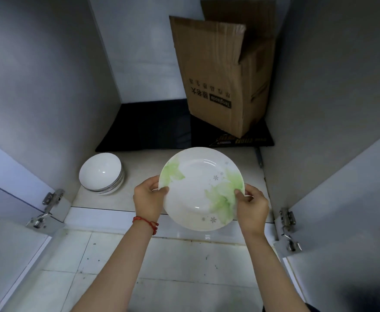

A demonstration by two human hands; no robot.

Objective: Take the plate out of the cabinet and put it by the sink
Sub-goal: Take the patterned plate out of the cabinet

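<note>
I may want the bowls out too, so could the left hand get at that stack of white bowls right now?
Probably not yet: the left hand is gripping the plate. The bowls sit unobstructed just beside it, so once freed it likely could.

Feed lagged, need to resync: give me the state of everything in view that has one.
plate: held tilted at the cabinet's front edge, off the shelf
left hand: fingers gripping the plate's left rim
right hand: fingers gripping the plate's right rim
bowls: stacked, on the shelf at left
cardboard box: upright at the back, top flaps open
cabinet doors: both open
</note>
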